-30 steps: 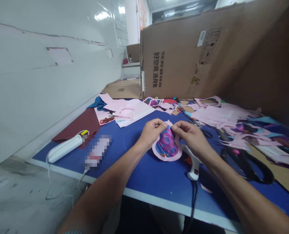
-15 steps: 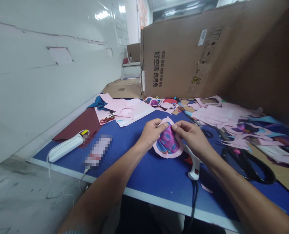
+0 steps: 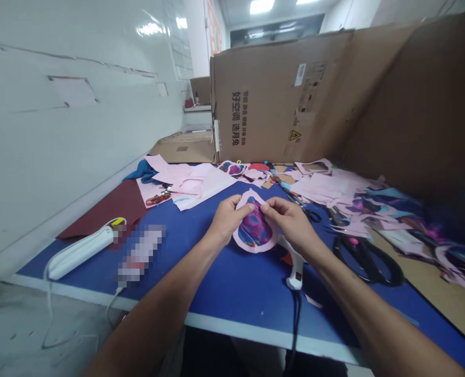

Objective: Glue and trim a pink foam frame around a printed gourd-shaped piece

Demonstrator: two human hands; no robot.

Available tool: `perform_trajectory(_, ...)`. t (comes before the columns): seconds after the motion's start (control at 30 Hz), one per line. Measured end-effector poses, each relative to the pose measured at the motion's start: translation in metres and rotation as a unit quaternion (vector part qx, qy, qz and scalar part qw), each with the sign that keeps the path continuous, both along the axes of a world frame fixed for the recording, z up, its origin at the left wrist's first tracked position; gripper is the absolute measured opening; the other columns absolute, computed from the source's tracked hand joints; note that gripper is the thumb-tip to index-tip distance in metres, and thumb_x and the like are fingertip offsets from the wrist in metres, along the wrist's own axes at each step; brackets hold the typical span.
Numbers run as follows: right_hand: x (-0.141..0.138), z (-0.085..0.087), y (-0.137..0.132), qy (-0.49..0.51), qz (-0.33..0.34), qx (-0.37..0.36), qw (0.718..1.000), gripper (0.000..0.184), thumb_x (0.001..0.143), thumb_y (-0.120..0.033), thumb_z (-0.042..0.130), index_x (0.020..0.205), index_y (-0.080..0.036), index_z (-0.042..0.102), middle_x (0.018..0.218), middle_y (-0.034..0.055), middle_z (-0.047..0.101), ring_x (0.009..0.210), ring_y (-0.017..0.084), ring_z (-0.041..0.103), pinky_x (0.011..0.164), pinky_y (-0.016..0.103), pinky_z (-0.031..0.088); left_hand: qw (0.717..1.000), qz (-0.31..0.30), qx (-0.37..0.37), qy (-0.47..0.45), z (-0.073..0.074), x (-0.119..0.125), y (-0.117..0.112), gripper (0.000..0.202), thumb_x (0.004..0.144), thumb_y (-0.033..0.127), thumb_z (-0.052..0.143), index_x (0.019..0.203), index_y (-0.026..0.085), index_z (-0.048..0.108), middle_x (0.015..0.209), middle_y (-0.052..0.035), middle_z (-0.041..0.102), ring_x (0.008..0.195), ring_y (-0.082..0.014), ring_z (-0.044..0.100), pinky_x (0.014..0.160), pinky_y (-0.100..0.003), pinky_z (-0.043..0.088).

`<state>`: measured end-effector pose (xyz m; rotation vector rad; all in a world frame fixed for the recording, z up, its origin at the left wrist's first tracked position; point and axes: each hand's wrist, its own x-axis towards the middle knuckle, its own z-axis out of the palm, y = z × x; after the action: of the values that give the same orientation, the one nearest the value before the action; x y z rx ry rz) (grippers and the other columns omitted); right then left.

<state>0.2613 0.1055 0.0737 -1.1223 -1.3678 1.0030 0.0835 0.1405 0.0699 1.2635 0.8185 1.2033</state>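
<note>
Between my hands, just above the blue tabletop, is a rounded fabric piece (image 3: 255, 230) with a pale pink rim and a shiny purple and blue patterned middle. My left hand (image 3: 230, 215) pinches its upper left edge, thumb on the patterned face. The thumb and fingertips of my right hand (image 3: 286, 213) are closed on its upper right part. Below my right hand lies a white hand tool (image 3: 295, 275) with a red switch and a black cord, its front partly hidden. Large black-handled scissors (image 3: 367, 262) rest to the right.
Pink sheets and offcuts (image 3: 330, 188) cover the back right, with smaller scissors (image 3: 313, 214) near them. Further left are a pink sheet (image 3: 204, 183), a maroon sheet (image 3: 102, 209) and a white power strip (image 3: 83, 254). A big cardboard box (image 3: 271, 104) walls off the back.
The view has shifted, so the table and its things sit further left in the picture. Both hands keep their hold on the fabric piece, which looks slightly more tilted.
</note>
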Motion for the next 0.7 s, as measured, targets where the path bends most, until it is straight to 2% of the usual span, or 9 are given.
perform_trajectory(0.3,-0.0009,-0.0027,0.0009,-0.004,0.03,-0.015,0.999,0.054,0.079,-0.072,0.083,0.079,-0.021,0.066,0.068,-0.0019,0.059,0.062,0.015,0.047,0.057,0.029,0.035,1.0,0.004,0.006,-0.027,0.001,0.0009,0.0004,0.038,0.072,0.047,0.092,0.083,0.018,0.071,0.08,0.0008,0.068,0.073,-0.0126,0.058,0.073,-0.027,0.046)
perform_trajectory(0.53,-0.0016,0.0021,-0.0059,-0.008,0.033,-0.015,0.999,0.052,0.081,-0.071,0.084,0.082,-0.021,0.068,0.073,-0.0008,0.062,0.065,0.015,0.049,0.059,0.028,0.038,0.998,0.031,0.013,-0.047,-0.0003,0.0003,0.0009,0.038,0.074,0.045,0.091,0.075,0.018,0.065,0.072,0.0034,0.061,0.066,-0.0102,0.051,0.066,-0.025,0.041)
perform_trajectory(0.7,-0.0014,0.0025,-0.0054,-0.016,0.037,-0.021,0.999,0.056,0.076,-0.075,0.085,0.079,-0.021,0.068,0.071,-0.0005,0.061,0.063,0.016,0.049,0.057,0.029,0.04,0.998,0.047,0.004,-0.052,-0.0003,-0.0008,0.0027,0.042,0.074,0.047,0.091,0.072,0.02,0.06,0.069,0.0034,0.059,0.065,-0.0106,0.051,0.065,-0.026,0.042)
